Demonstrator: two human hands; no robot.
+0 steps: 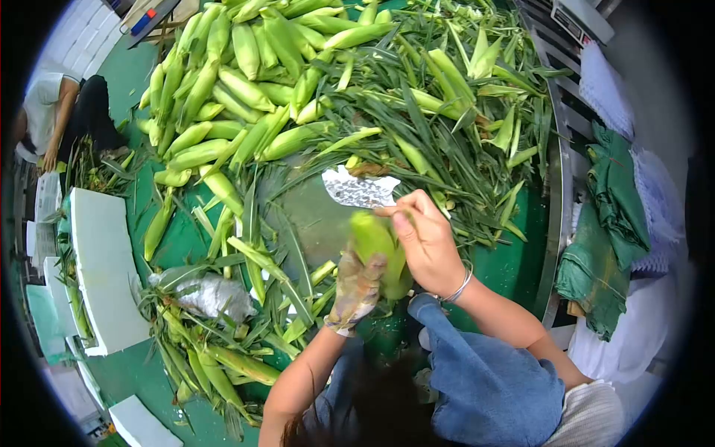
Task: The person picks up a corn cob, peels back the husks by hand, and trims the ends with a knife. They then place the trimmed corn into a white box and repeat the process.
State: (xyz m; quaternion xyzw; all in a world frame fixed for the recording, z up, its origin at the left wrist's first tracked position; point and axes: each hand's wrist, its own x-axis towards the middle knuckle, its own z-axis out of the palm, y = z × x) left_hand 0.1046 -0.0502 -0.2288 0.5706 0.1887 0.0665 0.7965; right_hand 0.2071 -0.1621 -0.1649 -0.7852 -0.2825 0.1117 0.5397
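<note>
Low in front of me, my left hand [357, 287], in a stained glove, is wrapped round an ear of corn [375, 238]. The ear is green, husked and tilted upward, and its tip is smeared by motion. Close by its right side, my right hand [428, 242] is bare, with a bracelet at the wrist. Its fingers are closed in a pinch, and a thin brownish thing juts out at the fingertips, too small to name. Just beyond the ear lies a silvery patterned sheet [359, 188] with brown scraps on its far edge.
Husked corn ears [246, 89] are heaped at the far left, beside loose leaves [447, 127]. More corn and a clear plastic bundle [216, 298] lie left. A white foam box [108, 268] stands beyond. Green sacks [596, 276] hang over the right rail. Another person [56, 112] sits far left.
</note>
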